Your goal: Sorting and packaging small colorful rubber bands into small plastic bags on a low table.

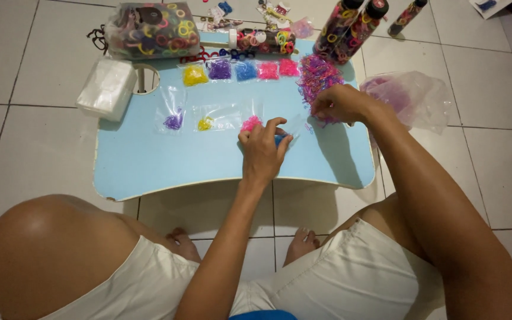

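1. Left hand (262, 151): palm down near the middle of the light blue lap table (149, 166), forearm rising straight from the near edge; fingers curled, thumb and fingertips pinched on a small clear bag (288, 127) with blue bands showing inside.
2. Right hand (340, 103): arm reaching in over the right edge, wrist bent inward; fingertips pressed together, pinching bands at the lower edge of the mixed pink-purple band pile (317, 76) near the far right corner.
3. Middle row, left of the left hand: clear bags with purple bands (173, 121), yellow bands (205, 124) and pink bands (250, 122), the pink just beside the left thumb.
4. Far edge: a row of filled colour packets (244, 70).
5. Far left corner: a stack of empty clear bags (106, 89), overhanging the edge.
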